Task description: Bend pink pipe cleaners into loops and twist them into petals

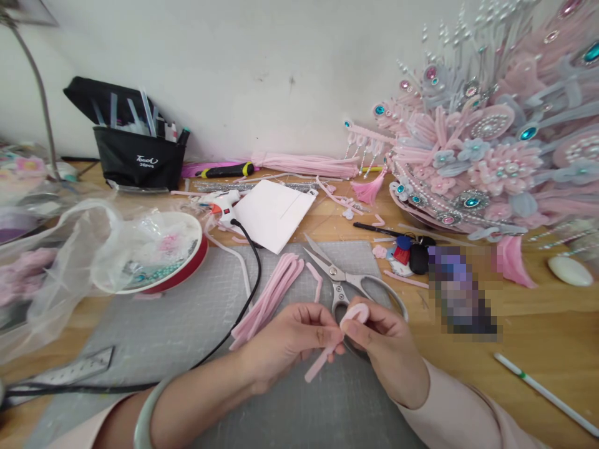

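Between my two hands is a pale pink pipe cleaner point(317, 366), its upper part coiled into a loop and its free end pointing down to the left. My left hand point(299, 337) pinches it just below the loop. My right hand point(390, 349) grips the coiled part between thumb and fingers. Right behind the hands lie metal scissors point(337, 272) with blades apart; the right hand hides part of their handles. A bundle of folded pink pipe cleaners point(271, 293) rests left of them, with a short bent pink piece point(315, 280) beside it.
A grey cutting mat point(154, 337) covers the middle of the table. A white glue gun point(227, 206) stands by a white card point(274, 212), its black cord crossing the mat. Left is a red-and-white bowl point(199, 252) of beads; right, a large beaded headdress point(468, 149), keys and a white pen point(543, 390).
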### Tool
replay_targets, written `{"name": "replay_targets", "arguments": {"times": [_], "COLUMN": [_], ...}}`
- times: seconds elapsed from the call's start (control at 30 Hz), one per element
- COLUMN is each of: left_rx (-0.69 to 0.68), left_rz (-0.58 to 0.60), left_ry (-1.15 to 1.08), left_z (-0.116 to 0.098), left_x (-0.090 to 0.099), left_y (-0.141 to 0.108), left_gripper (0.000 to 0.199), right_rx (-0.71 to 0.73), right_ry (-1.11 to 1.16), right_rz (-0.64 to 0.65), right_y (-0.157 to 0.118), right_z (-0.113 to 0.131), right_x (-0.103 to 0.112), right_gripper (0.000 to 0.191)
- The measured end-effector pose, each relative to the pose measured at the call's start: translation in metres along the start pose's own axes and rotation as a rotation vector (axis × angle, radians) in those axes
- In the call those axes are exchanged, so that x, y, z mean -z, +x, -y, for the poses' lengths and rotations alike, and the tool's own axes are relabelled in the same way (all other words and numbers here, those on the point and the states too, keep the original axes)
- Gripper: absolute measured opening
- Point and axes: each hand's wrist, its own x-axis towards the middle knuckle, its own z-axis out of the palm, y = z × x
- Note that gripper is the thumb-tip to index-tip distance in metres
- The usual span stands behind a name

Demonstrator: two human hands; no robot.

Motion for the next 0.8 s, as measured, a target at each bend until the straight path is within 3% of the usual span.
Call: {"name": "replay_targets", "arguments": {"times": [0.13, 0.23, 0.3, 0.37, 0.43, 0.5, 0.57, 0.67, 0.8], "left_rx": [-0.385, -0.744, -0.790, -0.681, -0.438, -0.162, 0.025, 0.125, 0.162], "left_rz": [-0.231, -0.170, -0.144, -0.194, -0.171, -0.048, 0.087, 0.218, 0.279], "left_ry": [0.765, 1.237, 1.311, 1.129, 0.757, 0.284, -0.043, -0.236, -0.366], "left_z": [0.001, 0.008, 0.010, 0.006, 0.001, -0.003, -0.002, 0.006, 0.015], "left_x": [0.002, 0.007, 0.007, 0.005, 0.002, 0.001, 0.003, 0.007, 0.006], "left_y": [-0.006, -0.011, -0.013, -0.012, -0.009, -0.005, -0.002, 0.000, -0.001], "left_gripper": [0.017, 0.016, 0.016, 0.017, 0.020, 0.022, 0.021, 0.019, 0.017], "right_rx": [-0.135, -0.190, -0.216, -0.224, -0.183, -0.106, -0.035, 0.047, 0.111], "right_ry": [0.057, 0.082, 0.101, 0.130, 0.140, 0.126, 0.109, 0.059, 0.000], "right_rz": [-0.107, -0.153, -0.168, -0.163, -0.111, -0.023, 0.059, 0.112, 0.134], "right_y": [-0.001, -0.002, -0.002, -0.002, -0.001, 0.000, 0.001, 0.001, 0.001], "right_z": [-0.006, -0.008, -0.006, -0.003, 0.000, 0.003, 0.005, 0.006, 0.008], "right_x": [-0.007, -0.011, -0.012, -0.009, -0.006, -0.002, 0.001, 0.002, 0.002], "right_gripper": [0.027, 0.029, 0.030, 0.031, 0.029, 0.024, 0.020, 0.017, 0.016]}}
